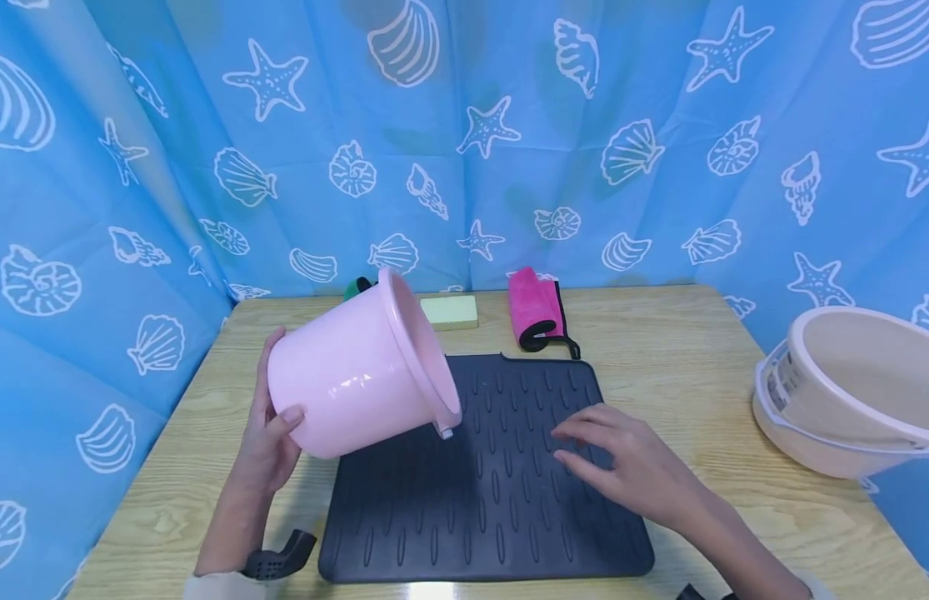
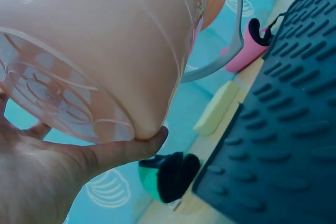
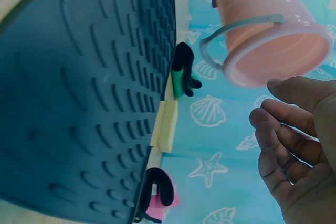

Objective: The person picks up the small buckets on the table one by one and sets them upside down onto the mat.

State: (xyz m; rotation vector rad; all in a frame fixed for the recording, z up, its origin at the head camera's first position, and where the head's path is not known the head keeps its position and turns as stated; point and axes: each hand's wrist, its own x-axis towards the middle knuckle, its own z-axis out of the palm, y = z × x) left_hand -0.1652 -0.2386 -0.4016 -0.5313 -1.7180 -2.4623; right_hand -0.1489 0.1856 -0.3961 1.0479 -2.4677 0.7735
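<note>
A pink bucket (image 1: 344, 375) is held up over the left part of a black ridged mat (image 1: 501, 500), tilted so its mouth faces right. My left hand (image 1: 272, 425) grips it near the base, thumb on the near side; in the left wrist view the thumb presses the bottom edge of the bucket (image 2: 105, 40). A grey handle (image 3: 236, 24) hangs from its rim in the right wrist view. My right hand (image 1: 629, 462) hovers above the mat's right side, fingers loosely bent and holding nothing, apart from the bucket.
A beige bucket (image 1: 816, 417) stands at the table's right edge. Behind the mat lie a yellow sponge (image 1: 451, 312), a folded pink cloth (image 1: 535, 308) with black trim, and a green and black item (image 2: 170, 177), partly hidden in the head view. A blue shell-print curtain (image 1: 464, 150) hangs behind the table.
</note>
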